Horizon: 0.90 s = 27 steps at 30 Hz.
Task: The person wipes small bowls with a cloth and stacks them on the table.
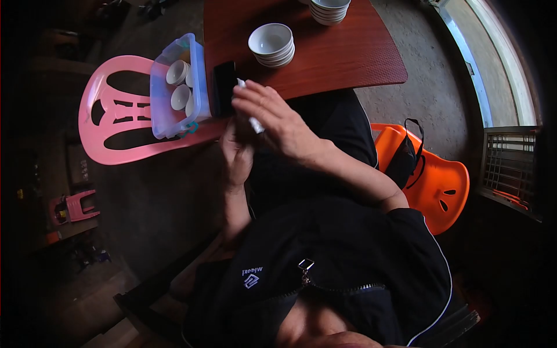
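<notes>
A crumpled white tissue (256, 124) is pressed between my two hands. My right hand (275, 119) lies over it, its fingers held together and pointing up to the left. Below and to the left, my left hand (237, 149) holds it from underneath; its fingers are largely hidden by my right hand. Just beyond the hands, a black phone (224, 78) lies at the left edge of the brown table (360, 58). A stack of white bowls (271, 43) stands on the table, with another stack (329, 10) farther back.
A clear blue plastic bin (203, 87) with several white bowls (181, 97) rests on a pink chair (96, 130) at the left. To the right is an orange chair (447, 191) with a black strapped bag (401, 165). A small pink stool (81, 206) stands at the far left.
</notes>
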Motion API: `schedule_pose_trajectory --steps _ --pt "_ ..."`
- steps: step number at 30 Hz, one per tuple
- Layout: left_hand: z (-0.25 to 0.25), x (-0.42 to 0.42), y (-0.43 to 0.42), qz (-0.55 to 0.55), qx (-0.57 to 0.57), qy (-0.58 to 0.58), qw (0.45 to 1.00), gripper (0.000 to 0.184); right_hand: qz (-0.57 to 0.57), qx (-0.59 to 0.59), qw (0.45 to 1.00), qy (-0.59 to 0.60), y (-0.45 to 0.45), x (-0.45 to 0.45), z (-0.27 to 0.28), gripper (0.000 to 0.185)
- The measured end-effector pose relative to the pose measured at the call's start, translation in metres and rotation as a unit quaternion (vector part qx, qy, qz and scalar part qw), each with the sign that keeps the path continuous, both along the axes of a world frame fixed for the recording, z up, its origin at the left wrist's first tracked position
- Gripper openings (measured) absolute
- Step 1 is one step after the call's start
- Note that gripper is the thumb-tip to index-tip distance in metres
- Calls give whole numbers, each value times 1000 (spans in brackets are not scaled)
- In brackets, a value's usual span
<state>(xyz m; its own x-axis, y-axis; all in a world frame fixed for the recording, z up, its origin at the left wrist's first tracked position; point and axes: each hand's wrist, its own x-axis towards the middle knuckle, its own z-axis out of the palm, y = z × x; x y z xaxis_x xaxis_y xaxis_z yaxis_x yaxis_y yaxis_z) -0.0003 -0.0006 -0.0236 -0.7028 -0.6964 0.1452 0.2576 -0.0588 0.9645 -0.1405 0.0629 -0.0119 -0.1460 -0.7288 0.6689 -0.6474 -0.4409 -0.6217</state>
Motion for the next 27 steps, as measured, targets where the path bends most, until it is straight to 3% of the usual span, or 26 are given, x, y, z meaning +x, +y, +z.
schedule_pose_trajectory --steps 1,3,4,7,8,9,10,13,16,19,21,22,24,26,27 --pt "-6 3 0 49 -26 -20 998 32 4 3 997 78 5 9 1 53" --pt "-6 5 -3 13 -28 0 1000 43 28 -23 994 104 2 2 -6 51" --pt "-2 0 0 27 1 20 999 31 23 -66 996 50 -7 -5 -11 48" --pt "2 -7 -1 24 51 51 997 32 16 -32 979 -203 -9 -12 -14 37" --pt "2 -7 -1 24 49 54 997 32 39 95 935 -341 -5 -17 -12 35" --pt "2 -7 -1 27 48 78 995 32 59 220 855 -466 -1 -20 -5 35" --pt "2 -7 -2 30 46 102 993 31 50 222 849 -478 0 -17 -4 37" --pt "5 -1 -3 26 60 123 990 31 3 -13 963 -268 4 1 -13 40" --pt "8 0 -1 46 67 106 991 30 6 -79 996 -30 4 1 -12 56" --pt "7 -2 -1 50 72 106 990 32 -17 -44 992 116 2 0 -9 54" --pt "6 -2 -5 42 36 76 996 30 28 -38 992 -117 -9 -5 -14 46" --pt "4 -2 -3 49 32 53 997 28 53 96 942 -318 -7 -5 -5 39" --pt "3 -6 -3 57 25 16 998 21 149 189 852 -466 -21 -22 -15 40" --pt "2 -5 -5 36 -17 -15 999 23 94 119 906 -396 -17 -15 -18 41" --pt "1 -4 -5 15 -57 -48 997 25 42 83 954 -286 -14 -9 -7 37"
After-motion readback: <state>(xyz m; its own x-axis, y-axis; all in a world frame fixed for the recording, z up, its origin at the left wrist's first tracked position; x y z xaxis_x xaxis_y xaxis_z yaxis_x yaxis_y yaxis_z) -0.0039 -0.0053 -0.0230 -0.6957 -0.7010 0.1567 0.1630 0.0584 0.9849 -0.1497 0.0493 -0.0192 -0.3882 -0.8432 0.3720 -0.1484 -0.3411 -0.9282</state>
